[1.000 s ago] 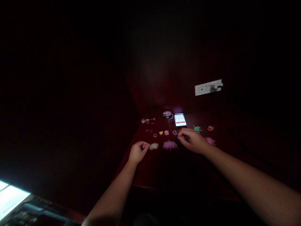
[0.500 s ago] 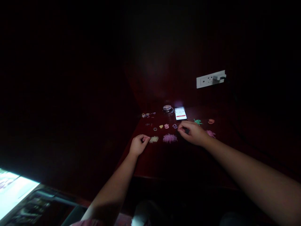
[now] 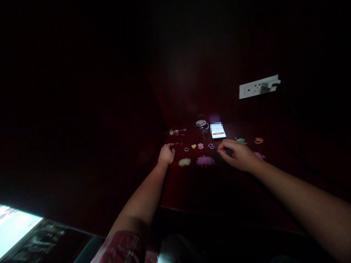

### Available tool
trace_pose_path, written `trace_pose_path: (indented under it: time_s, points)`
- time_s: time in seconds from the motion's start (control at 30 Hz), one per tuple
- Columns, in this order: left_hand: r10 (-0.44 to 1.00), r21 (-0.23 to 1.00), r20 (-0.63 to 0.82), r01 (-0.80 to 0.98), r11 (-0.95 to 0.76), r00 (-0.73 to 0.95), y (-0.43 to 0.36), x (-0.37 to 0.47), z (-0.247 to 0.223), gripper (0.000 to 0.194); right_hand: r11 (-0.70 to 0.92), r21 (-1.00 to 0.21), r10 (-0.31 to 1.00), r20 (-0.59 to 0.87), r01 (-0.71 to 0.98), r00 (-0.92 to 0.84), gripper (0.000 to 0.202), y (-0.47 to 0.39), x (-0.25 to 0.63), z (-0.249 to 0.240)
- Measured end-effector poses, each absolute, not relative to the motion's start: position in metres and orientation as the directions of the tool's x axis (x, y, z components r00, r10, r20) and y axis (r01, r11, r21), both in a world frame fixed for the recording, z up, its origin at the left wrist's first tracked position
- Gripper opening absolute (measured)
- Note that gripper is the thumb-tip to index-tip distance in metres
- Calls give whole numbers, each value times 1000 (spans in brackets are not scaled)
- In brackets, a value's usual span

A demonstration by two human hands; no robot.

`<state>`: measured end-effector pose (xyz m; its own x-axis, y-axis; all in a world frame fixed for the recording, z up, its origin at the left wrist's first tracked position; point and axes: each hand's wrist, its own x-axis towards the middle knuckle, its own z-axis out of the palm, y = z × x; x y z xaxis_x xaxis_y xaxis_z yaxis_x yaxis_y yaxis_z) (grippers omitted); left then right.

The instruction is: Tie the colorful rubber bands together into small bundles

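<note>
My left hand (image 3: 166, 154) reaches over the left side of the dark table, thumb and forefinger apart, nothing visible between them. Its fingertips are beside a few small dark bands (image 3: 177, 143). A pale yellow pile of small rubber bands (image 3: 184, 162) lies to its right, then a purple pile of bands (image 3: 205, 160). My right hand (image 3: 238, 155) hovers right of the purple pile with fingers curled to the thumb; whatever they may hold is hidden. Near it lie purple band loops (image 3: 211, 146), pink ones (image 3: 200, 145) and yellow ones (image 3: 193, 146).
A round clear container (image 3: 202, 125) stands at the back beside a lit phone (image 3: 218, 131). Mixed bands (image 3: 175, 132) lie at back left; green bands (image 3: 240, 140), orange bands (image 3: 258, 140) and pink bands (image 3: 259, 156) lie right. A socket panel (image 3: 259, 87) is on the wall.
My left hand has left the pale yellow pile and moved forward to the small dark bands, its pinch loosened. My right hand stays curled near the same place. The view has shifted slightly.
</note>
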<state>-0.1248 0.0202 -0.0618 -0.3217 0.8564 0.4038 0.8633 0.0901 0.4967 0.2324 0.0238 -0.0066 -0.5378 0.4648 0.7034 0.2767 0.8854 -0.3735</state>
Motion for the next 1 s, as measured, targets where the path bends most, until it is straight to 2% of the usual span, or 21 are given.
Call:
trace_pose_path:
  time_s: [0.1, 0.3, 0.5, 0.87, 0.93, 1.0]
  points:
    - [859, 476, 382, 869, 134, -341, 41, -129, -59, 30, 880, -365, 476, 686, 305, -550, 9, 26, 234, -7]
    - [877, 471, 336, 868, 159, -343, 66, -142, -62, 18, 880, -341, 473, 674, 329, -567, 8, 31, 236, -7]
    - [856, 495, 391, 861, 115, -339, 65, -144, -63, 21, 889, -325, 457, 671, 323, -584, 8, 30, 236, -7]
    - [792, 569, 560, 808, -156, -242, 37, -120, -33, 20, 882, -323, 469, 682, 343, -561, 5, 33, 238, -10]
    - [776, 562, 595, 799, -215, -209, 30, -101, -22, 20, 883, -327, 467, 696, 337, -546, 4, 33, 237, -10]
    - [744, 495, 663, 792, -357, -79, 21, -74, -12, 18, 887, -326, 459, 706, 328, -539, 7, 31, 234, -11]
